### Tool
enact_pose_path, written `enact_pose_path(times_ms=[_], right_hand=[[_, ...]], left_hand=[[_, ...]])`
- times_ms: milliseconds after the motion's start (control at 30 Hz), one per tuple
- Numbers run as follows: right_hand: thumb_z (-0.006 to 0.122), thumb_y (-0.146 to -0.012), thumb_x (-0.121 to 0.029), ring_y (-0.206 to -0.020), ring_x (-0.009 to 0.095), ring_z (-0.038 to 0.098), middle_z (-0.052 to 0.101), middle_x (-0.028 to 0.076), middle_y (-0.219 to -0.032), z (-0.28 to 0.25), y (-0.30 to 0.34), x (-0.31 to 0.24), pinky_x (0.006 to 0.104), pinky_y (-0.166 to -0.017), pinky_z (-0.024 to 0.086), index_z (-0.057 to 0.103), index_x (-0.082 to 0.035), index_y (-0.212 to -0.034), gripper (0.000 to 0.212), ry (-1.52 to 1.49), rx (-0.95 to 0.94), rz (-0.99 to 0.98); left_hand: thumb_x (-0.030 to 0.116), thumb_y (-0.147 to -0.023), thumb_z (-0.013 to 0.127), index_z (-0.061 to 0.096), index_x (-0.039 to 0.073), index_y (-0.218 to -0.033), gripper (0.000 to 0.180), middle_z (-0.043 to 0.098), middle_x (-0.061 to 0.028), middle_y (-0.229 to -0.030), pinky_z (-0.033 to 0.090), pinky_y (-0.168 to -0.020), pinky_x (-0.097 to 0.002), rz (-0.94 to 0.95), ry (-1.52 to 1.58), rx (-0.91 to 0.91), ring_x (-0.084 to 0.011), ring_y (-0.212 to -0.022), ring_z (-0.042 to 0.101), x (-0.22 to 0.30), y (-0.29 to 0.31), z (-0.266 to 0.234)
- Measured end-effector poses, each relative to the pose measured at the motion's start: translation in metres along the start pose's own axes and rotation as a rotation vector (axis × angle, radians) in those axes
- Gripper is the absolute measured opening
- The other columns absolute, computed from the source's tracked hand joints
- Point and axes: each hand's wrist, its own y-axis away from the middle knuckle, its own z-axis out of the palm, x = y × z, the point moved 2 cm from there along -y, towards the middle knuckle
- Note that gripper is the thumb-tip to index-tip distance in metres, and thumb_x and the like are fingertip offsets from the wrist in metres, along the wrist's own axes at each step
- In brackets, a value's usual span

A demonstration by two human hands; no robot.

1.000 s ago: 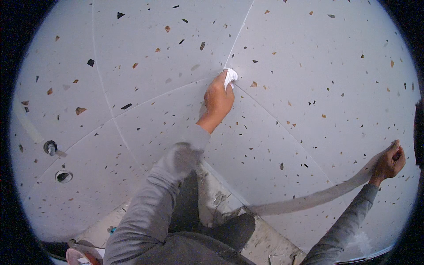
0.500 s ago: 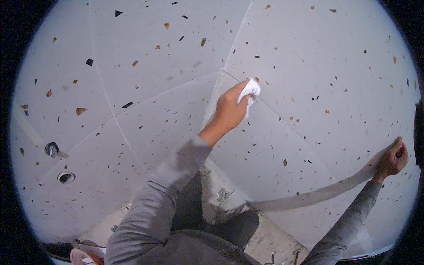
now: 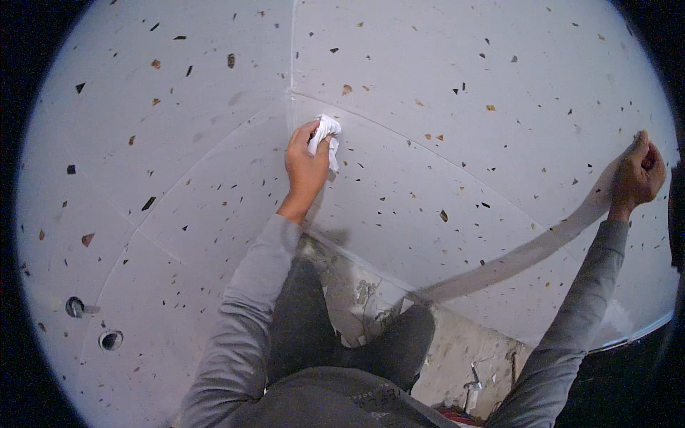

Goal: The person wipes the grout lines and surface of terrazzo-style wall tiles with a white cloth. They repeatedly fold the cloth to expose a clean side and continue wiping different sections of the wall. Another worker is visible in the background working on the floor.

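My left hand (image 3: 305, 170) is closed on a crumpled white cloth (image 3: 327, 134). It presses the cloth to the speckled right-hand wall tile (image 3: 385, 192), just right of the inner corner and a little below a horizontal joint (image 3: 407, 137). Far to the right, my right hand (image 3: 637, 175) is against the same wall with its fingers curled together. Whatever may be inside those fingers is hidden. A long shadow of the right arm falls across the tile.
On the left wall are a round pipe fitting (image 3: 75, 307) and a round hole (image 3: 110, 340). Below, between and beside my knees, the rough floor (image 3: 446, 349) carries scattered debris. A metal tool (image 3: 472, 385) lies near my right forearm.
The view has shifted. My left hand has slid the cloth from the horizontal joint to below it, closer to the corner. My right hand stays closed at the right-hand wall.
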Motion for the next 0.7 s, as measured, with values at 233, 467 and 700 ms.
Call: enact_pose_path(times_ms=[233,467,700], right_hand=[[0.07,-0.087,-0.033,-0.071,0.011,0.064,0.07,0.006,-0.08,0.005,-0.005,0.023,0.0246,-0.07,0.051,0.073,-0.005,-0.087,0.029,0.156,-0.021,-0.034],[0.072,-0.084,-0.038,-0.072,0.014,0.063,0.069,0.006,-0.082,0.012,-0.007,0.037,0.027,-0.073,0.051,0.073,-0.007,-0.089,0.032,0.184,-0.053,-0.017],[0.066,-0.09,-0.033,-0.078,0.014,0.067,0.073,0.006,-0.09,0.017,-0.005,0.052,0.0259,-0.071,0.051,0.073,-0.005,-0.092,0.03,-0.061,-0.24,0.093]], left_hand=[[-0.003,-0.075,0.066,0.064,0.001,-0.107,0.032,0.065,-0.0138,-0.104,0.049,-0.086,-0.0355,0.154,0.005,-0.082,-0.0283,-0.097,0.063,0.047,0.018,0.034],[-0.006,-0.072,0.066,0.062,0.002,-0.107,0.036,0.063,-0.0158,-0.11,0.048,-0.091,-0.0396,0.191,0.301,-0.359,-0.0336,-0.102,0.061,0.1,0.093,0.075],[-0.003,-0.076,0.065,0.06,-0.002,-0.106,0.031,0.062,-0.0185,-0.105,0.047,-0.089,-0.0402,-0.007,0.041,0.041,-0.0351,-0.096,0.061,0.019,0.087,0.016]])
